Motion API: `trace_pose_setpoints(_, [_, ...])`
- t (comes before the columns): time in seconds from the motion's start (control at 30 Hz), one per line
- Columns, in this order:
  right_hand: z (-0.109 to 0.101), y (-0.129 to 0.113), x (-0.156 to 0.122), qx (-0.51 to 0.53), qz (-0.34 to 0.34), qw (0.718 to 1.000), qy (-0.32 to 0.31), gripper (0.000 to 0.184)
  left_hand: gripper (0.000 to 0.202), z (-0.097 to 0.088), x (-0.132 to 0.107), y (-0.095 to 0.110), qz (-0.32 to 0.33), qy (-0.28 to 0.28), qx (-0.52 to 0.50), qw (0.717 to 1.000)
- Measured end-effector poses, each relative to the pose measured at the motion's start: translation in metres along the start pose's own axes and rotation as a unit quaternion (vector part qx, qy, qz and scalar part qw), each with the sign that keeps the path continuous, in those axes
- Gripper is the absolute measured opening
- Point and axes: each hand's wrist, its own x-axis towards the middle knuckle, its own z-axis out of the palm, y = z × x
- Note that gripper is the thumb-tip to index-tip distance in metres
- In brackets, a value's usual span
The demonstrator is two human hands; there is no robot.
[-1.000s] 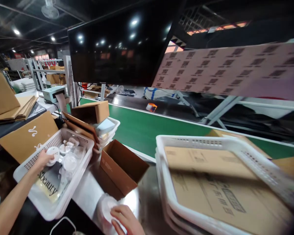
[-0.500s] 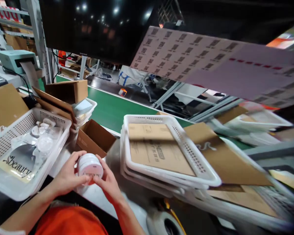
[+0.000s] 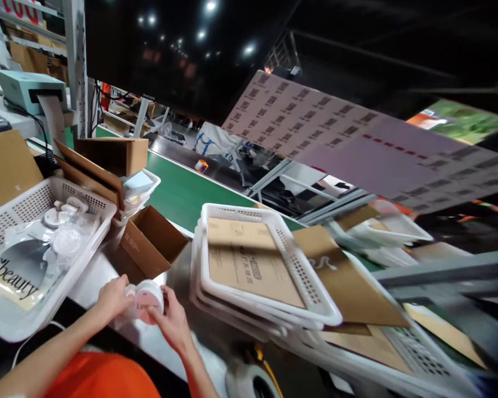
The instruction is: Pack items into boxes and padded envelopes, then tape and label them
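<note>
Over the worktop, my right hand (image 3: pixel 173 319) grips a small white-and-pink round jar (image 3: pixel 149 301) with dark lettering, its thumb across the front. Close on the jar's left side, the fingers of my left hand (image 3: pixel 115 299) are curled together at something pale and translucent, blurred and partly hidden by the fingers. An open brown cardboard box (image 3: pixel 149 243) stands just beyond both hands. To the left is a white perforated basket (image 3: pixel 72 287) holding clear plastic-wrapped white items and a bag (image 3: pixel 16 276) printed "Sbeauty".
Stacked white baskets (image 3: pixel 332 318) with flat cardboard (image 3: pixel 249 262) stand right of my hands. Behind runs a green conveyor belt (image 3: pixel 178 188) under a dark screen (image 3: pixel 182 50). A label printer (image 3: pixel 31 91) sits far left. A tape roll (image 3: pixel 253 381) lies near the bottom edge.
My left hand has shifted from around the jar to its left side, while my right hand keeps hold of it. The jar is slightly lower in view and turned. The camera view has shifted.
</note>
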Motion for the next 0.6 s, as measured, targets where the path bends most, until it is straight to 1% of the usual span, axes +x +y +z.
trace_pose_setpoints(0.1, [0.001,-0.003,-0.004,-0.076,-0.021,0.994,-0.08,0.065,0.023,0.008,0.004,-0.002,-0.004,0.006,-0.015,1.0])
trace_pose_setpoints(0.17, [0.002,-0.007,-0.006,-0.125,-0.027,0.984,-0.127,0.069,0.022,0.012,0.005,-0.004,-0.002,0.017,-0.031,0.999])
trace_pose_setpoints(0.23, [0.004,-0.012,-0.006,-0.154,-0.038,0.974,-0.16,0.067,0.027,0.016,0.005,-0.007,0.008,0.024,-0.048,0.999])
trace_pose_setpoints(0.3, [0.008,-0.014,-0.004,-0.155,-0.051,0.971,-0.176,0.061,0.031,0.02,0.004,-0.009,0.025,0.029,-0.062,0.997])
trace_pose_setpoints(0.37, [0.015,-0.009,0.0,-0.135,-0.039,0.978,-0.153,0.06,0.031,0.023,0.004,-0.012,0.042,0.031,-0.074,0.996])
trace_pose_setpoints(0.43, [0.023,0.002,0.006,-0.08,0.001,0.992,-0.099,0.061,0.028,0.023,0.003,-0.015,0.056,0.03,-0.089,0.994])
trace_pose_setpoints(0.5, [0.031,0.018,0.011,-0.011,0.046,0.998,-0.05,0.058,0.025,0.022,0.002,-0.019,0.063,0.026,-0.105,0.992])
trace_pose_setpoints(0.53, [0.035,0.025,0.013,0.019,0.065,0.997,-0.039,0.054,0.025,0.021,0.002,-0.02,0.064,0.027,-0.112,0.991])
trace_pose_setpoints(0.6, [0.043,0.036,0.016,0.051,0.092,0.993,-0.045,0.048,0.027,0.019,0.001,-0.023,0.062,0.034,-0.124,0.99])
